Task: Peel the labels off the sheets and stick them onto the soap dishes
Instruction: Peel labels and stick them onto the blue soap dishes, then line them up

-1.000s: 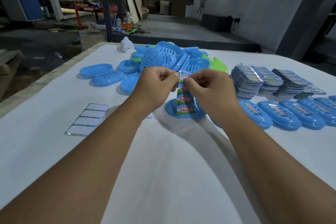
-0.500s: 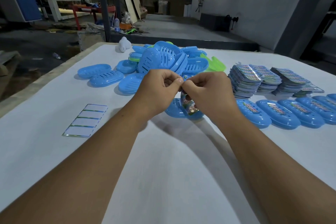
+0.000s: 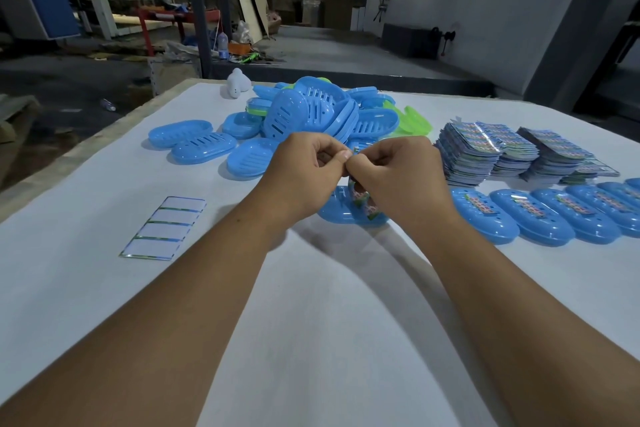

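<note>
White table (image 3: pixel 311 340) bears soap dishes (image 3: pixel 313 114), label sheets (image 3: pixel 485 152).

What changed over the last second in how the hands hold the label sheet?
The label sheet, which hung flat and upright over the soap dish a second ago, now curls under the right hand. Both hands have closed together, the left hand pinching at the sheet's top edge beside the right. The empty backing sheet, the pile of soap dishes and the labelled row are unmoved.

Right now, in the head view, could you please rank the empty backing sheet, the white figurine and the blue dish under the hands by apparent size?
1. empty backing sheet, clearly largest.
2. blue dish under the hands; partly hidden, so its full extent is unsure.
3. white figurine, smallest, though it stands farthest from the camera.
</note>
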Demonstrator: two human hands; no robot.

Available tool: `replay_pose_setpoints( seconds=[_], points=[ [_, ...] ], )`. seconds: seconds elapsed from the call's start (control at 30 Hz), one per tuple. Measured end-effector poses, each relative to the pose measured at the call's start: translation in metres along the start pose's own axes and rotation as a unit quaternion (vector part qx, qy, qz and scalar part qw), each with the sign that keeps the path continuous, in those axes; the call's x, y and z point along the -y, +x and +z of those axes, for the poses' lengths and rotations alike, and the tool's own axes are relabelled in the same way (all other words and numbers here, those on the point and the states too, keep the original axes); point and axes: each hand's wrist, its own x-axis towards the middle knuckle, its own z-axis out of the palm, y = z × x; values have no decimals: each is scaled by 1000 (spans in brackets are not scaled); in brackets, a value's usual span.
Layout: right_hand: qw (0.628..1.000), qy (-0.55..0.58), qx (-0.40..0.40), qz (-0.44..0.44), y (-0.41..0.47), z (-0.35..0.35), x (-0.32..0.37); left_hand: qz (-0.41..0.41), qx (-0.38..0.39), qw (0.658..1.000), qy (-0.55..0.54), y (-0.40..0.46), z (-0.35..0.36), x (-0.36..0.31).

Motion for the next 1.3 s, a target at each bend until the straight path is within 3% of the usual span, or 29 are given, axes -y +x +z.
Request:
replay_pose_setpoints(
  seconds=[0.67, 1.3],
  points=[
    [999, 34, -8, 15, 9, 4, -10, -38, 23, 999, -32, -2, 4, -1],
    [997, 61, 35, -30, 12, 5, -18, -14, -22, 999, -39, 1, 2, 4]
  ],
)
